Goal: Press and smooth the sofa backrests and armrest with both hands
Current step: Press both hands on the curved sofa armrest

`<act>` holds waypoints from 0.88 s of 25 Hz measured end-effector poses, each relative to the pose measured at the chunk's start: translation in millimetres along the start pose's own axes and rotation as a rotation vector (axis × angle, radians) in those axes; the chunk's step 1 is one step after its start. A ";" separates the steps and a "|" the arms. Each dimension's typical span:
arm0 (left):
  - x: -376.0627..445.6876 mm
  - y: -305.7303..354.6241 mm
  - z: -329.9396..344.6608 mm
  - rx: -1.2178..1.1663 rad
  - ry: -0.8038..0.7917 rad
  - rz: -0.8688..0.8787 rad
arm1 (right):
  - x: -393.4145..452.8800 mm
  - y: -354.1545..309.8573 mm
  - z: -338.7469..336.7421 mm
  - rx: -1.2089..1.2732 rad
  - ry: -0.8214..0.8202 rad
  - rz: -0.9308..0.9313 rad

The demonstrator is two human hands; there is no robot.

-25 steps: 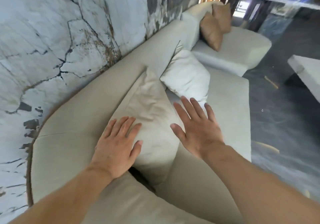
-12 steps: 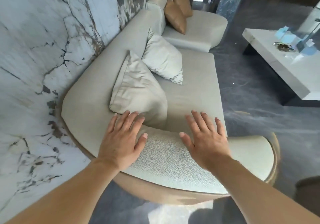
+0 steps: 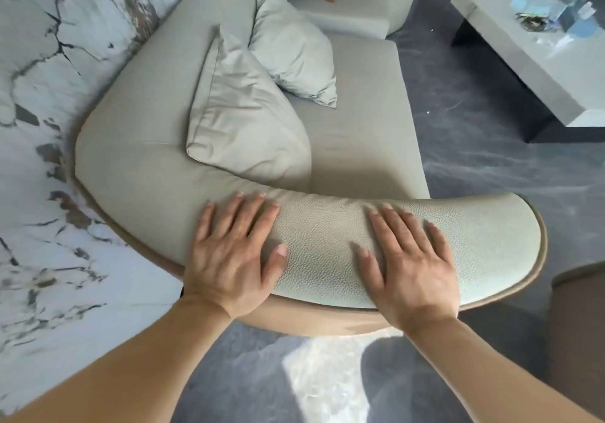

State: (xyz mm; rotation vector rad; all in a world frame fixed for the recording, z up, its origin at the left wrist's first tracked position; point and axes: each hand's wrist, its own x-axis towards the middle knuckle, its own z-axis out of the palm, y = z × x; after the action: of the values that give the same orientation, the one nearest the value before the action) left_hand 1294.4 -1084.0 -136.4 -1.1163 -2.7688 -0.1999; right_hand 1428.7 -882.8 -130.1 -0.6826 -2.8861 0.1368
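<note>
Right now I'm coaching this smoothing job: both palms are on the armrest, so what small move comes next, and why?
Probably slide the right hand outward toward the armrest's rounded end. Both hands lie flat, the left hand near the backrest corner, and the stretch past the right hand looks untouched.

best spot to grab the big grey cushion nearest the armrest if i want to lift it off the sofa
Take the grey cushion by its upper flanged edge, coming from above on the seat side. It leans against the backrest with that thin seam edge free and pointing up, while its plump lower end is tucked against the armrest. Both hands now lie flat on the armrest.
</note>
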 end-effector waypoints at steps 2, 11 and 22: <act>-2.2 1.2 -0.6 -0.007 0.020 0.001 | -2.4 -1.1 -1.8 -0.005 0.017 0.001; -1.8 0.8 -0.8 -0.021 0.023 -0.001 | -2.3 -0.9 0.1 -0.020 0.100 -0.023; 44.4 -6.8 7.1 -0.022 0.050 0.015 | 43.1 5.1 3.1 -0.030 0.126 -0.032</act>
State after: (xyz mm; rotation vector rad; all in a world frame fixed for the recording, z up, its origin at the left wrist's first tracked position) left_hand 1257.5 -1057.6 -135.5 -1.1212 -2.7202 -0.2530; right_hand 1392.4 -858.9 -127.4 -0.6260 -2.7825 0.0442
